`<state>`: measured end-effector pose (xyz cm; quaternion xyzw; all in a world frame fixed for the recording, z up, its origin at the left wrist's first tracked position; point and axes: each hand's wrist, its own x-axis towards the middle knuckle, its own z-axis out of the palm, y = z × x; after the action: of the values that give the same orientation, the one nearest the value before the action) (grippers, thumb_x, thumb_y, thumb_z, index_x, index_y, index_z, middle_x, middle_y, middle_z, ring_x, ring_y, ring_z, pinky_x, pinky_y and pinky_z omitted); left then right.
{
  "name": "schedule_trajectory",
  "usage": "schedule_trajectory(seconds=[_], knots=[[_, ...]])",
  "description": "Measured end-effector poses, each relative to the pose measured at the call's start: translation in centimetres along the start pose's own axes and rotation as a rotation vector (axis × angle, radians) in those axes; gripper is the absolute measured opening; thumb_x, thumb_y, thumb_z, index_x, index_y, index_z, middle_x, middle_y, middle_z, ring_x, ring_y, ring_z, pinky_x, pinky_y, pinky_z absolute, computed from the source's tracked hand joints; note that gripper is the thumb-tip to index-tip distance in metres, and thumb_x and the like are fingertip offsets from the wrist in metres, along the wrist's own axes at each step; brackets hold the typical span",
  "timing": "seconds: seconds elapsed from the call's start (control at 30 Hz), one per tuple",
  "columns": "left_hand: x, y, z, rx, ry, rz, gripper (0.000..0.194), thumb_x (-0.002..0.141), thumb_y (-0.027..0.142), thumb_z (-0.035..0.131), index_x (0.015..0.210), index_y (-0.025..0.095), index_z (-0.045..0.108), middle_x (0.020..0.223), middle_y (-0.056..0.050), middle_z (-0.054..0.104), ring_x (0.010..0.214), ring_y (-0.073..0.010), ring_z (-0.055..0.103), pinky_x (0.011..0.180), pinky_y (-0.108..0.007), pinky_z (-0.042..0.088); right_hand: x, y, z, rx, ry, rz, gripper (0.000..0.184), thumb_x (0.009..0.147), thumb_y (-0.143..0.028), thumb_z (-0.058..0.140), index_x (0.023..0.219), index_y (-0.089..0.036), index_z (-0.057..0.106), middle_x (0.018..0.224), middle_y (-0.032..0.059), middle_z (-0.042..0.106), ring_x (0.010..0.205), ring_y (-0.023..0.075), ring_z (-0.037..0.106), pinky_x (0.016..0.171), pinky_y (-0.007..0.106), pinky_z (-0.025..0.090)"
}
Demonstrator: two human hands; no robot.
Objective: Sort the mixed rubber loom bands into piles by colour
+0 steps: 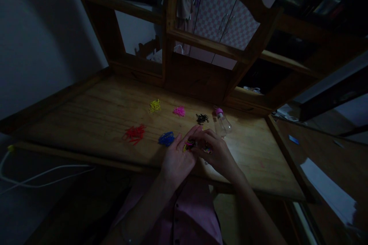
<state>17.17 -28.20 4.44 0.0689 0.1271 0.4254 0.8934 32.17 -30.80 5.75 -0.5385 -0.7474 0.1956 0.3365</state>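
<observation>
My left hand (179, 159) is turned palm up over the desk's front part, its fingers stretched out. A small mixed heap of coloured paper clips (189, 145) rests in it, with yellow, pink, red and dark ones showing. My right hand (214, 149) reaches over that palm, thumb and fingers pinched at a clip; the fingertips partly hide it. More mixed clips (207, 148) lie on the desk, partly behind my right hand. Sorted by colour around my hands are blue clips (166, 138), red clips (135, 134), yellow clips (154, 106), pink clips (179, 111) and black clips (202, 118).
A clear bulb-shaped bottle (223, 124) with a pink cap lies beyond my right hand. The wooden desk (97, 111) has a shelf unit (198, 71) along its back. White paper (327, 189) lies on a lower surface at the right. A white cable (54, 168) hangs at the left.
</observation>
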Motion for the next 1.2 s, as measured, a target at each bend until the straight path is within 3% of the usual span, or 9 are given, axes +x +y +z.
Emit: schedule_trajectory(seconds=[0.2,0.4,0.57,0.77,1.0,1.2], knots=[[0.3,-0.9,-0.2,-0.074,-0.022,-0.039,0.05,0.096,0.027,0.031,0.145,0.016,0.039,0.141,-0.009,0.052,0.135,-0.0183,0.041,0.111,-0.032,0.035,0.3,0.4,0.4,-0.044,-0.02,0.024,0.026,0.077,-0.006,0.065,0.098,-0.02,0.066,0.095,0.004,0.061,0.079,0.0155,0.057,0.07,0.027,0.047],[0.5,-1.4,-0.4,-0.085,-0.008,-0.031,0.051,0.096,0.022,0.03,0.146,0.015,0.036,0.145,-0.009,0.046,0.137,-0.018,0.039,0.111,-0.03,0.035,0.5,0.1,0.1,-0.121,-0.033,0.007,0.024,0.073,0.0,0.059,0.087,-0.018,0.064,0.085,0.0031,0.06,0.073,0.0145,0.056,0.067,0.026,0.045],[0.6,-1.6,-0.4,-0.08,0.012,-0.026,0.048,0.095,0.023,0.032,0.141,0.015,0.045,0.141,-0.009,0.051,0.135,-0.0185,0.041,0.108,-0.028,0.039,0.2,0.1,-0.1,-0.197,-0.005,-0.006,0.023,0.071,0.0,0.059,0.087,-0.017,0.06,0.086,0.0034,0.059,0.072,0.015,0.055,0.066,0.027,0.046],[1.4,-2.5,-1.3,-0.044,0.034,0.006,0.037,0.093,0.02,0.042,0.123,0.011,0.062,0.136,-0.011,0.056,0.127,-0.0195,0.051,0.096,-0.022,0.049,-0.2,-0.3,-1.3,-0.242,0.011,-0.016,0.018,0.08,-0.005,0.057,0.094,-0.018,0.059,0.089,0.0044,0.06,0.076,0.0163,0.059,0.069,0.028,0.049],[0.9,-3.1,-0.7,-0.027,0.12,-0.029,0.016,0.084,0.013,0.062,0.096,0.013,0.073,0.104,-0.005,0.072,0.097,-0.0129,0.067,0.094,-0.021,0.05,-0.1,-1.0,-2.7,-0.291,0.026,-0.116,0.021,0.09,-0.01,0.051,0.107,-0.021,0.057,0.1,0.006,0.062,0.09,0.0178,0.063,0.078,0.03,0.052],[-0.2,-2.8,0.2,0.188,0.2,0.054,0.026,0.073,0.01,0.073,0.099,0.015,0.073,0.11,-0.006,0.071,0.105,-0.0182,0.065,0.101,-0.027,0.047,-0.3,-1.0,-2.6,-0.434,0.049,-0.139,0.018,0.094,-0.012,0.045,0.106,-0.019,0.056,0.102,0.0096,0.061,0.095,0.0212,0.061,0.083,0.035,0.051]])
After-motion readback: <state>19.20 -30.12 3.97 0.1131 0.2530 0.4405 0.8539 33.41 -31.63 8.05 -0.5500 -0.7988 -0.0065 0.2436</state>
